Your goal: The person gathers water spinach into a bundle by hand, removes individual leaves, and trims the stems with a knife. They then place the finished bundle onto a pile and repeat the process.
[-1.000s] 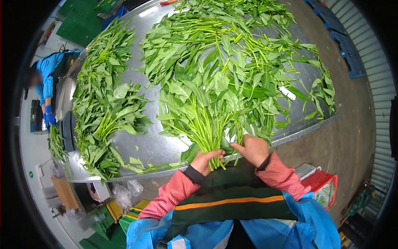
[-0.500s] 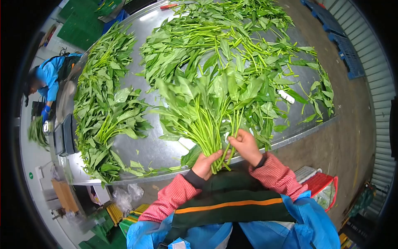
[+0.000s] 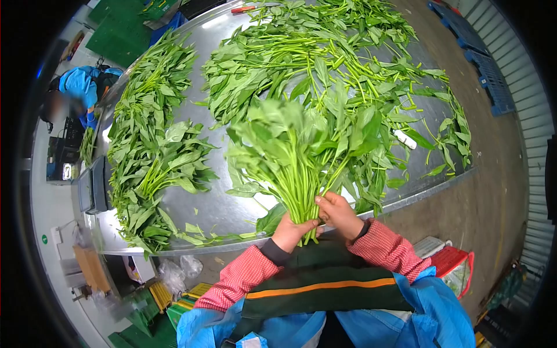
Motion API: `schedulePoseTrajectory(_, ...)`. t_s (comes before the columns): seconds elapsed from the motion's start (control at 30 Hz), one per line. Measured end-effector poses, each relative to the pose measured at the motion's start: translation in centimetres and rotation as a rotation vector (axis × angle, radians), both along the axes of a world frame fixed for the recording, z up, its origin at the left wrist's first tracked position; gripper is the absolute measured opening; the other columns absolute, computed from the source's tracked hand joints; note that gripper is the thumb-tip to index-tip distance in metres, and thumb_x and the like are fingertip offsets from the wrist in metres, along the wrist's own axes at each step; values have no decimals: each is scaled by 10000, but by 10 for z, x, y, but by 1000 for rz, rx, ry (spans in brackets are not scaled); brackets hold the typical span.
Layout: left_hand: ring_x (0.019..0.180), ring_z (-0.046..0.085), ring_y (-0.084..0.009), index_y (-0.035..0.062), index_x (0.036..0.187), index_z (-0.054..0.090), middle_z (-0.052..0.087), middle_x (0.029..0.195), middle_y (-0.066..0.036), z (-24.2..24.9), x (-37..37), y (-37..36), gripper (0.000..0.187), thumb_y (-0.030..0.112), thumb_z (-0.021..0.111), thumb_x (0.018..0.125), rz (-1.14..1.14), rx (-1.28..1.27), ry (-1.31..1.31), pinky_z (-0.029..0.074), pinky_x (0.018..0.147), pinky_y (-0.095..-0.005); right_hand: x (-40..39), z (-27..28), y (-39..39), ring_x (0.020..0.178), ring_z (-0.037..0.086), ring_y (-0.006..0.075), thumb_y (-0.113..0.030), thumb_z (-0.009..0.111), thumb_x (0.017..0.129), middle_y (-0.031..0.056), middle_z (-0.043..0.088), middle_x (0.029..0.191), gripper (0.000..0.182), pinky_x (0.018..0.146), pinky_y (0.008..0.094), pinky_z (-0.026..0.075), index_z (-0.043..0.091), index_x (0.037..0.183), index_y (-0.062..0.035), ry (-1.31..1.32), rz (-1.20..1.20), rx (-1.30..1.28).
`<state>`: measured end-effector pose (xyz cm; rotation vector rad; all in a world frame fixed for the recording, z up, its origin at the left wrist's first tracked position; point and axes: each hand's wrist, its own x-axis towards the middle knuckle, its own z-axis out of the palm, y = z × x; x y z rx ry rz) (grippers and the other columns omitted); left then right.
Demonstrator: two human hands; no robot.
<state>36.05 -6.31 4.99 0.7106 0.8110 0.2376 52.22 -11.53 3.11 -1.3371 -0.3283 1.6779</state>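
A bunch of leafy green stems [image 3: 296, 168] stands upright over the table's front edge, its leaves pointing away from me and slightly blurred. My left hand [image 3: 290, 232] is closed around the lower ends of the stems. Beside it, my right hand [image 3: 339, 214] pinches stems at the bunch's right side, thumb and fingers together. Behind the bunch lies a large loose pile of the same greens [image 3: 261, 64]. A row of greens [image 3: 154, 133] runs along the table's left side.
The metal table [image 3: 200, 214] has a red-handled knife [image 3: 242, 10] at its far edge and a white object [image 3: 405, 139] among the greens. Dark trays [image 3: 94, 185] are at the left edge. A co-worker in blue [image 3: 79, 84] bends beyond it. A red basket [image 3: 449, 261] is at lower right.
My right hand has moved slightly down and left, closer against the bunch, and the stems it holds now lie against the others. The co-worker's arm and the greens by it have moved.
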Motion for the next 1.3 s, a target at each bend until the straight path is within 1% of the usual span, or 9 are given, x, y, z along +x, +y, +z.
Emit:
schedulePoseTrajectory(0.27, 954, 630, -209, 4, 1237, 483, 622, 1082, -117, -10, -9, -1, 330, 186, 512, 962, -86, -212, -101, 528, 811, -331, 2, -13, 5, 488, 454, 117, -417, 513, 943, 23, 486, 577, 422, 450, 281, 368, 533, 787, -25, -104, 139, 10)
schedulePoseTrajectory(0.4, 963, 617, -209, -6, 1252, 477, 615, 1086, -126, 3, -16, -6, 379, 272, 444, 995, -66, -321, -33, 503, 871, -346, 3, -13, 13, 601, 584, 269, -590, 526, 859, 131, 559, 609, 652, 568, 390, 453, 578, 771, 54, -662, 417, 36)
schedulePoseTrajectory(0.6, 946, 629, -231, -7, 1242, 484, 617, 1085, -130, -26, -20, -12, 338, 198, 492, 973, 18, -314, -65, 519, 844, -352, -1, -26, 10, 627, 604, 313, -473, 471, 914, 191, 594, 656, 559, 615, 426, 462, 593, 773, 54, -319, 357, -78)
schedulePoseTrajectory(0.83, 815, 633, -220, 15, 1093, 556, 628, 931, -113, -16, -21, -3, 195, 81, 565, 910, 57, -356, -39, 543, 715, -359, 3, -19, 16, 579, 572, 298, -401, 485, 931, 167, 562, 606, 474, 594, 403, 455, 598, 775, 32, -678, 456, 172)
schedulePoseTrajectory(1.0, 669, 588, -115, 13, 1050, 570, 608, 844, -36, 48, -38, 28, 156, 83, 582, 911, -20, 399, 354, 507, 620, -264, 21, -13, 19, 530, 449, 104, -373, 533, 943, 11, 507, 585, 403, 508, 287, 385, 648, 921, 13, -186, 348, 158)
schedulePoseTrajectory(1.07, 866, 620, -323, 23, 1114, 569, 636, 958, -154, 48, -65, 59, 321, 31, 643, 802, -180, 1268, 594, 503, 729, -389, 29, -12, 19, 525, 440, 103, -346, 535, 941, 4, 508, 585, 369, 502, 280, 377, 648, 966, 4, -243, 350, 148)
schedulePoseTrajectory(1.13, 888, 586, -395, 34, 1126, 581, 604, 939, -212, 48, -93, 87, 400, -31, 584, 731, -371, 1471, 961, 487, 734, -444, 35, -4, 18, 523, 435, 101, -321, 540, 937, 4, 518, 592, 343, 500, 276, 375, 646, 1000, -1, -377, 387, 134)
schedulePoseTrajectory(1.27, 779, 551, -303, 73, 1326, 461, 550, 855, -129, 85, -113, 104, 592, -35, 514, 746, -301, 1848, 1097, 449, 701, -400, 54, -39, 16, 1005, 599, 182, -138, 581, 889, 132, 619, 1157, 284, 869, 307, 471, 605, 1140, -8, -319, 321, 604)
schedulePoseTrajectory(1.3, 762, 533, -278, 78, 1356, 434, 534, 841, -109, 98, -115, 105, 619, -31, 510, 752, -329, 1945, 1176, 434, 690, -382, 54, -31, 18, 970, 604, 176, -153, 582, 896, 118, 639, 1100, 269, 850, 302, 474, 609, 1116, 1, -190, 297, 472)
